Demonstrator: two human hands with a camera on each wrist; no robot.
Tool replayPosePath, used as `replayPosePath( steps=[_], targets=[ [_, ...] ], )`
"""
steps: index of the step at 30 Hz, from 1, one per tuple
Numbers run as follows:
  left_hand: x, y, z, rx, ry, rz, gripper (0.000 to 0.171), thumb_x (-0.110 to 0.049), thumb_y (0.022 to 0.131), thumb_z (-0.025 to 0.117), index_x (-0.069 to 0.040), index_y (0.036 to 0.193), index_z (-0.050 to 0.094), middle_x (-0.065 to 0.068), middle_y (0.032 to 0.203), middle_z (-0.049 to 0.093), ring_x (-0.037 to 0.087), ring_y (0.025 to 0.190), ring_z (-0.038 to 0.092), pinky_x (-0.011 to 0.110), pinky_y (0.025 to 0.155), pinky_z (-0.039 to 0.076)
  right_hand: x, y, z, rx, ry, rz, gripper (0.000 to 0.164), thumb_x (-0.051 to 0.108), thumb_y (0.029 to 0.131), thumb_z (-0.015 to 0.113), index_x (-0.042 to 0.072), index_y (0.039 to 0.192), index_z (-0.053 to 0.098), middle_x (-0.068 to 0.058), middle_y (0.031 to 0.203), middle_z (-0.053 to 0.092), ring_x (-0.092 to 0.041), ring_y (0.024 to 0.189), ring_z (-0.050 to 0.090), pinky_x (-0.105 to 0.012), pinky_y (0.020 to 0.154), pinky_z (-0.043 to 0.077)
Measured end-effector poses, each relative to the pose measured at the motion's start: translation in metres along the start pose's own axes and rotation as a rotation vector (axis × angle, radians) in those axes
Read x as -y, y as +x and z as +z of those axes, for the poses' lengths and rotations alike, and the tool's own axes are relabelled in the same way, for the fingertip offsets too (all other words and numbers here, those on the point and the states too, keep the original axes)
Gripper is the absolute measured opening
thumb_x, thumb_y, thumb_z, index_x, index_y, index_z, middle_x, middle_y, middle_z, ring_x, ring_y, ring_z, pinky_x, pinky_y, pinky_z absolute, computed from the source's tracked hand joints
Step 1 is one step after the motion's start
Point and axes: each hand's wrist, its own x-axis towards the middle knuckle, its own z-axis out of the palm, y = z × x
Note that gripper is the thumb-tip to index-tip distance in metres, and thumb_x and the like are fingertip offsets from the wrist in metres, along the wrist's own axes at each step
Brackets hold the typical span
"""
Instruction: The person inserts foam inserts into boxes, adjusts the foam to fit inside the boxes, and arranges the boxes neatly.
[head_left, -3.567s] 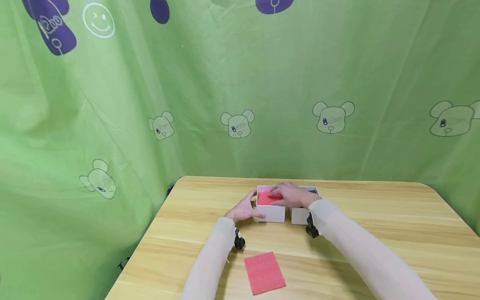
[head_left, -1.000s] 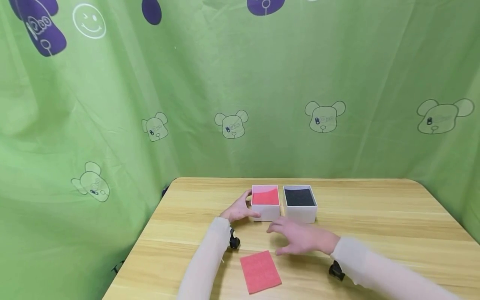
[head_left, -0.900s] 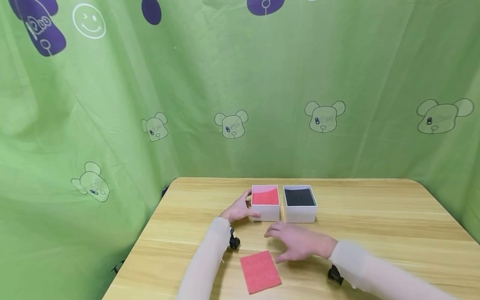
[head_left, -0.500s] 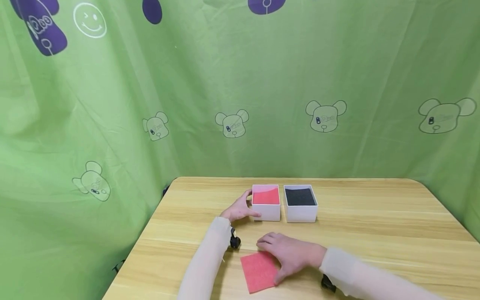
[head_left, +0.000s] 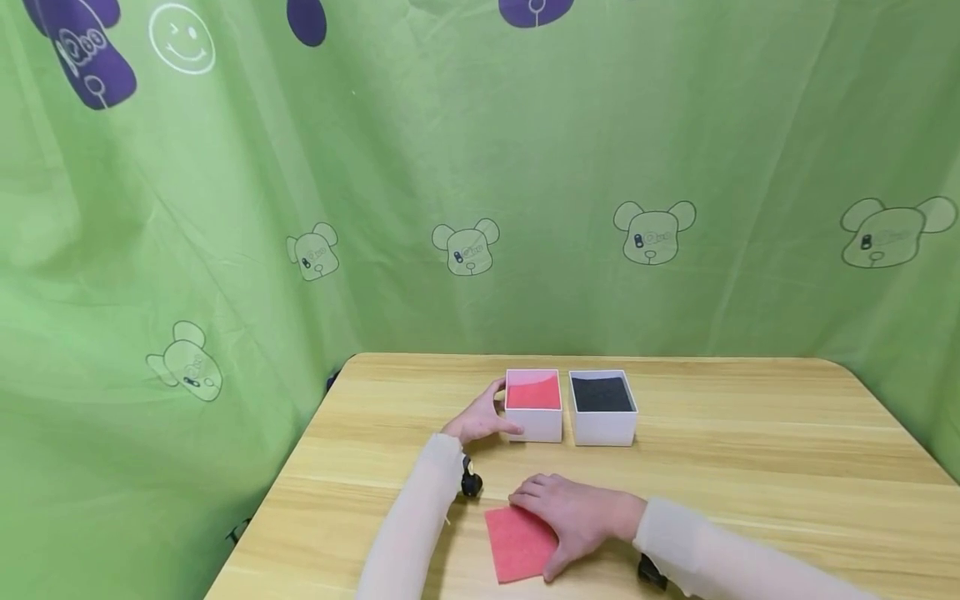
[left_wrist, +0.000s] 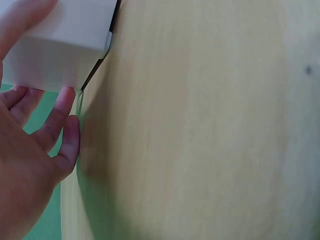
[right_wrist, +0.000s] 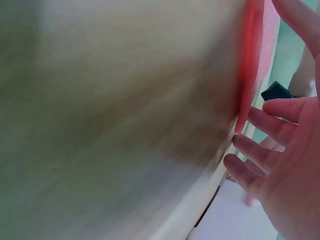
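My left hand holds the left white box, thumb across its front wall and fingers along its left side. Inside that box lies a red sheet. In the left wrist view several fingertips touch a wall of the white box. Nearer to me, my right hand spans a square red felt sheet. Its fingers are at the sheet's far edge and its thumb at the near edge. The palm hides the sheet's right part. The right wrist view shows fingertips against the sheet's red edge.
A second white box, with a black sheet inside, stands just right of the first, with a narrow gap between them. Both are near the back of the wooden table. A green curtain hangs behind the table.
My right hand has moved from the boxes down and left to the red felt sheet, its fingers now at the sheet's edges. The left hand stays on the left box.
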Motion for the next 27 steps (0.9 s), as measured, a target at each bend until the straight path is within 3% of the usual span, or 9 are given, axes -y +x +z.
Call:
replayPosePath(
  steps=[17, 22, 27],
  targets=[
    [-0.003, -0.002, 0.000, 0.002, 0.022, 0.002, 0.103, 0.004, 0.069, 0.080, -0.011, 0.150, 0.018, 0.010, 0.146, 0.035, 0.026, 0.120, 0.049, 0.033, 0.096, 0.044, -0.001, -0.006, 0.001, -0.046, -0.046, -0.006, 0.087, 0.055, 0.073, 0.069, 0.005, 0.138, 0.042, -0.005, 0.131, 0.047, -0.018, 0.119, 0.044, -0.038, 0.102, 0.039],
    [0.001, 0.000, -0.001, 0.005, 0.013, 0.002, 0.104, 0.005, 0.068, 0.080, -0.011, 0.150, 0.018, 0.010, 0.147, 0.034, 0.027, 0.119, 0.050, 0.033, 0.095, 0.045, -0.005, -0.008, 0.002, -0.066, -0.044, 0.010, 0.086, 0.051, 0.071, 0.072, 0.004, 0.137, 0.043, -0.005, 0.128, 0.047, -0.016, 0.115, 0.046, -0.033, 0.099, 0.042],
    [0.006, 0.003, 0.000, -0.003, 0.023, 0.005, 0.103, 0.003, 0.069, 0.080, -0.014, 0.150, 0.019, 0.006, 0.147, 0.034, 0.025, 0.118, 0.051, 0.031, 0.094, 0.046, -0.006, -0.010, 0.000, -0.057, -0.054, 0.029, 0.086, 0.052, 0.071, 0.071, 0.004, 0.137, 0.043, -0.005, 0.131, 0.047, -0.018, 0.117, 0.045, -0.034, 0.100, 0.041]
  ],
)
